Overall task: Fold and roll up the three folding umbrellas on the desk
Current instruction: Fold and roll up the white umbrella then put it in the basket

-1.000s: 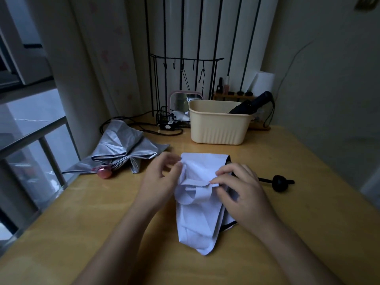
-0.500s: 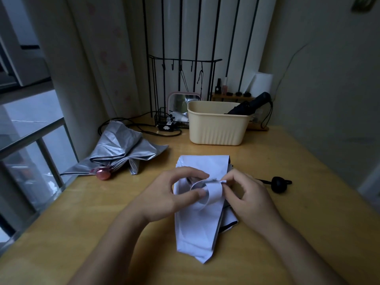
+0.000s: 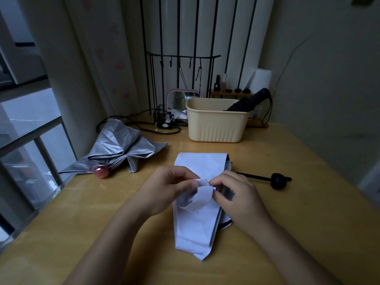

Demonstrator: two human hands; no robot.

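Three umbrellas (image 3: pixel 197 212) (image 3: pixel 123 149) (image 3: pixel 250 101), two hands (image 3: pixel 164 190) (image 3: pixel 238 194), one basket (image 3: pixel 216 128).

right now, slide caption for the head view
Both hands pinch the strap of a white umbrella on the desk.

Two bare forearms enter from 6 o'clock, no sleeves, watch or rings visible; left hand (image 3: pixel 166 188) and right hand (image 3: pixel 239 194) have short, unpainted nails
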